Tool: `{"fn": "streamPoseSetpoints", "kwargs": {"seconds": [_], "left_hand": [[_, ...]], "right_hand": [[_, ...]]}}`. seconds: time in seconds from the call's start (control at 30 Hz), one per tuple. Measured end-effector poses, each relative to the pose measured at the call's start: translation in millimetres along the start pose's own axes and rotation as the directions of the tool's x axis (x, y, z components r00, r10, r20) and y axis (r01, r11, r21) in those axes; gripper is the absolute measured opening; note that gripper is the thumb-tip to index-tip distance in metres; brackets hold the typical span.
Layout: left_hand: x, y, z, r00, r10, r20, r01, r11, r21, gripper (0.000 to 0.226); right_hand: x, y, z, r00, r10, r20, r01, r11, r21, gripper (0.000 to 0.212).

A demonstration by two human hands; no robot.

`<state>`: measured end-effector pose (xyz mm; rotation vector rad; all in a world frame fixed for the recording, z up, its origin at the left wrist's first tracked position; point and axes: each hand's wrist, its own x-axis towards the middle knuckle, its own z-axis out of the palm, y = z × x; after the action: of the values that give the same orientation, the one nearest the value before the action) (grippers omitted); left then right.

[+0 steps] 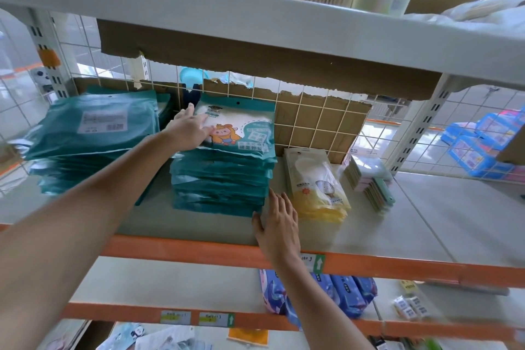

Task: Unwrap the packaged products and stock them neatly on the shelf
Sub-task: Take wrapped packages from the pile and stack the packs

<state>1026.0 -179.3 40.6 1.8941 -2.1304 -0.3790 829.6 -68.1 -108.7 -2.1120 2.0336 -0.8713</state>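
The task's things are flat teal plastic packets. They lie in 2 stacks on the grey shelf board (426,216), which has an orange front rail (199,250). The middle stack of teal packets (224,179) sits in the middle of the shelf. Its top packet (244,133) shows a cartoon child. The left hand (190,131) lies flat on that top packet with straight fingers, so its grip is released. The right hand (277,224) is low down at the near right corner of the same stack. Its fingers are straight and spread, so its grip is released too. I cannot tell if it touches the stack. The left stack of teal packets (91,133) stands to the left, with a white label on top. Just right of the middle stack lies a pile of yellow and white packets (315,187). Dark blue packs (341,293) lie on the shelf below.
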Motion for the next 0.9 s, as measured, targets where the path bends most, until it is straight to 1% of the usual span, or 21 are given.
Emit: {"fn": "streamPoseSetpoints", "kwargs": {"seconds": [0.1,0.17,0.23,0.37,0.57,0.73,0.9], "left_hand": [[-7,2,0,0.991,0.075,-0.112,-0.073,0.997,0.022,0.055],[-15,0,-2,0.97,0.125,-0.208,-0.117,0.992,0.051,0.054],[-25,-5,-3,0.951,0.157,-0.265,-0.137,0.986,0.095,0.056],[-50,-16,-1,0.935,0.169,-0.311,-0.133,0.982,0.135,0.055],[-86,-35,-2,0.923,0.132,-0.361,-0.095,0.989,0.117,0.055],[-97,-60,-9,0.913,0.145,-0.382,-0.087,0.983,0.163,0.055],[-92,-90,-16,0.906,0.173,-0.387,-0.106,0.976,0.189,0.058]], "right_hand": [[-1,0,-1,1.0,-0.003,-0.001,0.003,1.0,-0.003,0.065],[0,-1,-4,1.0,-0.008,-0.014,0.008,1.0,0.01,0.07],[1,-2,-8,0.999,-0.009,-0.033,0.011,0.999,0.038,0.076],[-2,-3,-22,0.993,-0.029,-0.112,0.04,0.994,0.099,0.077],[3,-2,-53,0.985,-0.056,-0.163,0.08,0.987,0.143,0.078],[12,-17,-77,0.978,-0.142,-0.155,0.152,0.987,0.055,0.077],[23,-46,-88,0.973,-0.173,-0.151,0.172,0.985,-0.018,0.075]]}}
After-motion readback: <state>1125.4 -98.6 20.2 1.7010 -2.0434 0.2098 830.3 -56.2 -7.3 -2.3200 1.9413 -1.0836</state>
